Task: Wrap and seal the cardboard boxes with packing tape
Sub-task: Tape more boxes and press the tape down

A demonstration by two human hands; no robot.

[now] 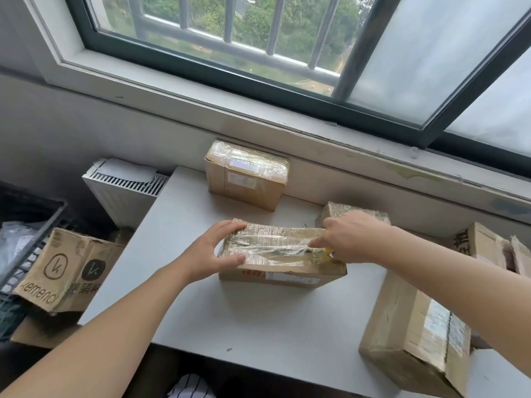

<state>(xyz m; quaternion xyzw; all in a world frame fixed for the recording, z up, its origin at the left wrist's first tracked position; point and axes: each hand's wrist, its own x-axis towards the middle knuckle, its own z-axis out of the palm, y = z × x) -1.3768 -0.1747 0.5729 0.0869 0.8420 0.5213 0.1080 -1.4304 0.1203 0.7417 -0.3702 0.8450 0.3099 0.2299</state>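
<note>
A flat cardboard box point(283, 272) lies in the middle of the white table point(244, 320), its top covered in shiny clear tape. My left hand point(214, 251) clamps the box's left end, fingers over the top edge and thumb on the near side. My right hand point(349, 237) rests on the box's right end and grips a tape roll point(327, 252), of which only a yellow bit shows under the palm. A strip of clear tape point(275, 248) stretches from the roll leftwards across the box top.
A taped box point(247, 175) stands at the table's back against the wall under the window. Another wrapped box point(339, 212) sits behind my right hand. A large box point(416, 337) and a printed one point(482, 242) lie at right. Left of the table are a radiator point(123, 191), a black crate point(26, 239) and a printed carton point(67, 268).
</note>
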